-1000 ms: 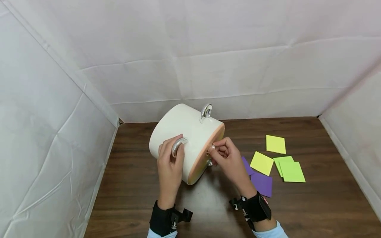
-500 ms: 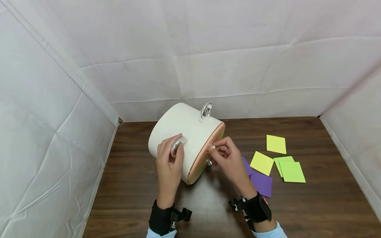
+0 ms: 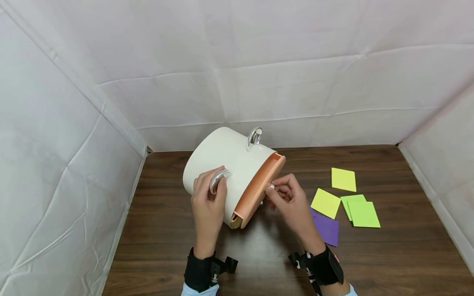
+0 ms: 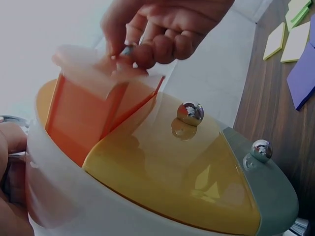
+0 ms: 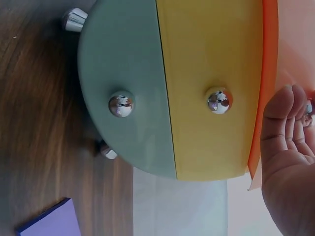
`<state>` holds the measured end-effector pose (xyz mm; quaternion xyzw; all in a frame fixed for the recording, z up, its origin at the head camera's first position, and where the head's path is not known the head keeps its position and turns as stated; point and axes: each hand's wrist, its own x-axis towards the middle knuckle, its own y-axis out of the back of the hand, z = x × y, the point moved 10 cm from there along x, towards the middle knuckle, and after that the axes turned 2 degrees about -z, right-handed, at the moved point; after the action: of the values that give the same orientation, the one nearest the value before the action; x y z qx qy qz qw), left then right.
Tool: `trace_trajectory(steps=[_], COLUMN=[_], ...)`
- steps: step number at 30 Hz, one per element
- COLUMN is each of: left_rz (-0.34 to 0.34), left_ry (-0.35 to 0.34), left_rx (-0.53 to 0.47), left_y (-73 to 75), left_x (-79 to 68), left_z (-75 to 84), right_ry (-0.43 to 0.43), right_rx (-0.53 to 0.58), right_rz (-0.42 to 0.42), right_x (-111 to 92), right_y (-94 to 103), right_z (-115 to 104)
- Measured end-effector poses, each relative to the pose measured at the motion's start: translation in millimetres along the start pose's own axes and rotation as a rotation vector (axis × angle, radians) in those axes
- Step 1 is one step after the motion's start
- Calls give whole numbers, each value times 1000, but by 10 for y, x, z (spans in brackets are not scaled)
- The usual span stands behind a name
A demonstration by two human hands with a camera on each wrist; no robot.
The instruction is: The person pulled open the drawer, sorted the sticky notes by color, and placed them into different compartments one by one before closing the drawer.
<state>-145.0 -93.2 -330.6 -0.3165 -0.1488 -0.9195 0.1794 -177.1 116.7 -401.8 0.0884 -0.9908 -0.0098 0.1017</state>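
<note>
A white rounded drawer box [image 3: 222,154] has an orange drawer [image 3: 255,187] pulled partly out at its top front. Below that, in the left wrist view, are a shut yellow drawer [image 4: 172,167] and a shut green drawer [image 4: 268,191], each with a round chrome knob. My right hand [image 3: 290,201] pinches the orange drawer's knob [image 5: 308,110] between thumb and fingers. On top, my left hand [image 3: 210,201] holds the near curved chrome handle [image 3: 217,181], thumb on one side and fingers on the other. A second chrome handle [image 3: 254,136] stands free behind.
Purple sticky notes [image 3: 326,230] lie just right of my right forearm. Farther right are yellow notes [image 3: 342,179] and green notes [image 3: 364,213] on the wooden table [image 3: 407,255]. White cloth walls [image 3: 281,90] rise behind and at both sides. Chrome feet [image 5: 75,19] support the box.
The orange drawer has come out from flush to partly open, towards the right. My right hand has moved right with its knob. The left hand and box have shifted slightly left.
</note>
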Motion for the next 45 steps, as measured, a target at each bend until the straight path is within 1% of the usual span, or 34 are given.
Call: trace_trajectory(steps=[4, 11, 15, 22, 29, 36, 45], left_rz=[-6, -6, 1, 21, 24, 28, 25], left_ry=[20, 53, 58, 58, 35, 43, 60], left_rx=[-21, -61, -58, -57, -52, -53, -46], left_y=[25, 64, 74, 94, 96, 101, 104], left_x=[17, 38, 47, 65, 75, 83, 73], left_z=[-23, -56, -69, -102, -112, -141, -144], right_ry=[0, 46, 61, 35, 16, 32, 31], right_rx=[-7, 19, 20, 13, -5, 2, 29], right_rz=[41, 79, 71, 40, 58, 77, 141], right_x=[-55, -99, -89, -60, -111, -108, -191], right_y=[35, 61, 66, 26, 7, 62, 129], right_z=[2, -20, -28, -28, -20, 265, 283])
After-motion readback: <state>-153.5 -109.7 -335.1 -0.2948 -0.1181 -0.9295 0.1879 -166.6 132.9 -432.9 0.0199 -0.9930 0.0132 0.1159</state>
